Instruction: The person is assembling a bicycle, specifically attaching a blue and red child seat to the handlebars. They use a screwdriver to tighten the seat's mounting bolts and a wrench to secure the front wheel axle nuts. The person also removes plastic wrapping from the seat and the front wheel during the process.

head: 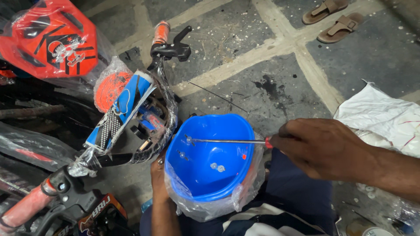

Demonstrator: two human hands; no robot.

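— What did the hands have hold of?
— The right hand (321,148) was closed around a red-handled screwdriver (227,141), tip at a screw on the inner wall of the blue plastic basket (210,170). The left hand (158,177) gripped that basket's outer wall at nine o'clock.
— And round about?
— Wrapped bicycle handlebars (131,109) at ten o'clock; brown sandals (332,17) at one o'clock on the stone floor (262,52).

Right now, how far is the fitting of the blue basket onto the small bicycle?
Done: two washered fasteners sit in the blue basket wall. In hand: the right hand drives a screwdriver into a screw, and the left hand steadies the basket from behind. Left: the plastic wrap remains on the basket.
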